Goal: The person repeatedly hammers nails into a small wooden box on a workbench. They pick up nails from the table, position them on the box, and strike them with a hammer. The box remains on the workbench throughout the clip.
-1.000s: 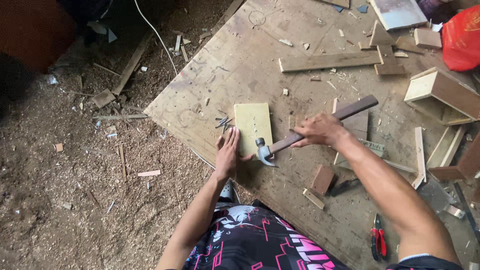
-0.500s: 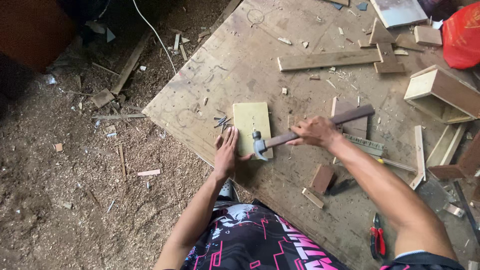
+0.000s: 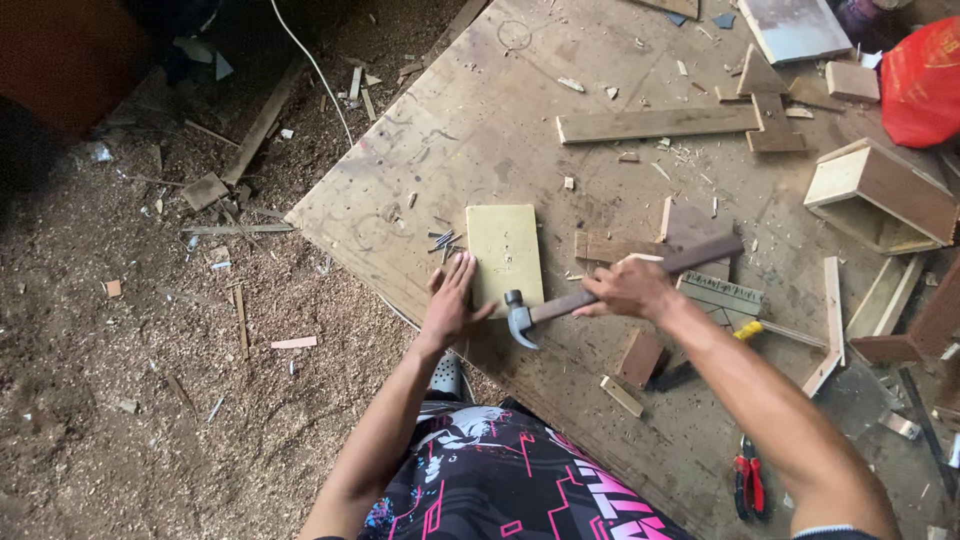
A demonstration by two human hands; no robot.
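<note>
The left hand (image 3: 452, 303) lies flat, fingers spread, pressing the lower left edge of a pale board (image 3: 505, 253) on the plywood sheet (image 3: 480, 120), loose nails (image 3: 443, 240) at its 11 o'clock. The right hand (image 3: 628, 290) is clenched around a hammer (image 3: 600, 295), its head low at the board's 5 o'clock corner. Whether the head touches wood is unclear; the handle's middle is hidden by the fist.
</note>
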